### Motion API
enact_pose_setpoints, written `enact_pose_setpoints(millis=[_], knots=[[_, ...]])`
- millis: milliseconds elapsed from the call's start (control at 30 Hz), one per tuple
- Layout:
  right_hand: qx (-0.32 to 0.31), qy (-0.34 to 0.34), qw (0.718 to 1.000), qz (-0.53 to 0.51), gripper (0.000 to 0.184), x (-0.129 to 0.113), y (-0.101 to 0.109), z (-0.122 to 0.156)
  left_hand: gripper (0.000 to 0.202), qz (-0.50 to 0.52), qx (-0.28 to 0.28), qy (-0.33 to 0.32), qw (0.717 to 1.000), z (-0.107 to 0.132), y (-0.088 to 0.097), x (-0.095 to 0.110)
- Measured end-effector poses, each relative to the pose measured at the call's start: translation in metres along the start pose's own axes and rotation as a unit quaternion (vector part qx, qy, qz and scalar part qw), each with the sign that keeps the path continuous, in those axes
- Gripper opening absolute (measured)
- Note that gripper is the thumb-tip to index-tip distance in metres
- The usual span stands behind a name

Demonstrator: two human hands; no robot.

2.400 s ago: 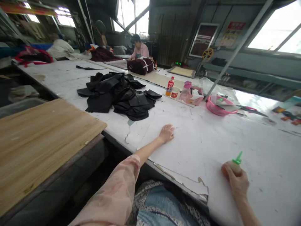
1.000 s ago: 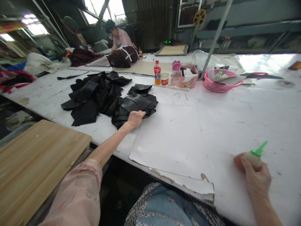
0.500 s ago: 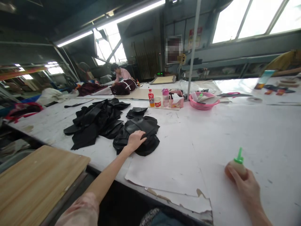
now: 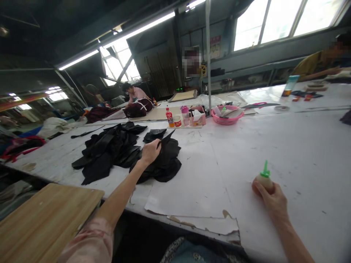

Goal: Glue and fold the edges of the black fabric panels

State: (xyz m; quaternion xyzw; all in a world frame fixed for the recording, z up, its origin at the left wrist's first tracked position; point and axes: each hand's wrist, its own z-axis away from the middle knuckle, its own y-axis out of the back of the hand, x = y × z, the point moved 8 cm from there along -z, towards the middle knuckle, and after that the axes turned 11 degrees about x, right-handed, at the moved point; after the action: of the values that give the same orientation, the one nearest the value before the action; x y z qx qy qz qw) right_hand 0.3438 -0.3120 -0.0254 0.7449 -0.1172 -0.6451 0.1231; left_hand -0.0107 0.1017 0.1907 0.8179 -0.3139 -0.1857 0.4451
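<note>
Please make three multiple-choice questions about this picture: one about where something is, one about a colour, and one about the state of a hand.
1. Where is the pink basin?
A. on the white table, beyond the bottles
B. on the wooden board
C. on the floor

2. What colour is the nozzle of the glue bottle?
A. red
B. green
C. black

3. What is the left hand doing?
A. lying flat on bare paper
B. holding a bottle
C. gripping a black piece and lifting its edge

Answers: 1 A, the basin stands on the table far side; 2 B, the tip above the right hand is green; 3 C, the fingers pinch the raised black material.
</note>
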Motion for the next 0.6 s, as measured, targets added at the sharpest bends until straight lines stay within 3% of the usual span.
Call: enact_pose_setpoints(millis=[67, 167, 233, 333, 400, 500, 533, 600], knots=[[0.012, 0.001, 1.000, -0.017, 0.069, -0.005, 0.002, 0.002, 0.034, 0.159, -0.022, -0.018, 0.987, -0.001, 0.009, 0.033], [0.018, -0.001, 0.997, -0.072, 0.069, -0.014, 0.005, 0.007, 0.038, 0.394, -0.164, -0.051, 0.903, 0.014, -0.018, 0.104], [0.018, 0.003, 0.997, -0.081, 0.069, -0.018, 0.006, 0.009, 0.035, 0.422, -0.243, -0.074, 0.870, 0.034, -0.052, 0.152], [0.017, 0.010, 0.996, -0.085, 0.067, -0.018, 0.007, 0.010, 0.020, 0.376, -0.258, -0.096, 0.885, 0.062, -0.099, 0.205], [0.017, 0.014, 0.996, -0.087, 0.068, -0.017, 0.008, 0.010, 0.017, 0.353, -0.227, -0.091, 0.903, 0.077, -0.114, 0.222], [0.012, 0.020, 0.996, -0.089, 0.069, -0.016, 0.007, 0.010, 0.033, 0.326, -0.149, -0.127, 0.925, 0.095, -0.102, 0.229], [0.009, 0.022, 0.996, -0.088, 0.069, -0.016, 0.006, 0.010, 0.038, 0.327, -0.147, -0.165, 0.919, 0.105, -0.094, 0.232], [0.002, 0.024, 0.996, -0.084, 0.069, -0.016, 0.005, 0.011, 0.052, 0.347, -0.198, -0.266, 0.877, 0.134, -0.081, 0.240]])
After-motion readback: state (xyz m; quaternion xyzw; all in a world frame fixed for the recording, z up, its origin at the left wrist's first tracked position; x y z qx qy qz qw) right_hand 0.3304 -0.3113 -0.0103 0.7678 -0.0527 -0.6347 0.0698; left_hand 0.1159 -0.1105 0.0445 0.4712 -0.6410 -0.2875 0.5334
